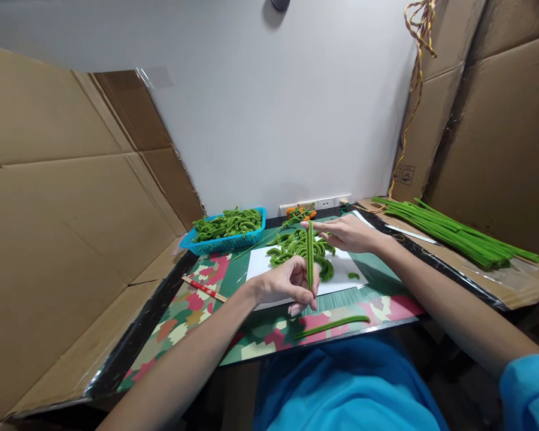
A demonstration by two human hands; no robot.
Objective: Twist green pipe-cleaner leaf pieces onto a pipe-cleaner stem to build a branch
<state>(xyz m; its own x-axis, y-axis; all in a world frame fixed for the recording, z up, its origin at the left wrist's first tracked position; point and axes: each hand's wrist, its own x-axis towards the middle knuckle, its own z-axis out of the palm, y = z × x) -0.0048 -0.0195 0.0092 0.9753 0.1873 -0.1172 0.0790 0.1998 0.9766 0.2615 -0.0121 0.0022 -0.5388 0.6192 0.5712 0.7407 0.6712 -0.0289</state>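
Note:
My left hand [281,281] is closed around the lower part of a green fuzzy pipe cleaner [310,251], which stands upright and looks doubled into two strands. My right hand [353,232] reaches over from the right with its fingers stretched out. Its index fingertip is at the top end of that pipe cleaner; whether it presses on it I cannot tell. Behind both hands, a pile of short curled green pipe cleaner pieces [291,244] lies on a white sheet [257,263]. Another green pipe cleaner [335,326] rests near the table's front edge.
A blue basket [224,243] full of curled green pieces stands at the back left. Long green pipe cleaners [453,233] lie bundled at the right. Orange-and-green pieces [302,214] sit by the wall sockets. A red-patterned stick [204,288] lies left. Cardboard panels [63,227] flank the table.

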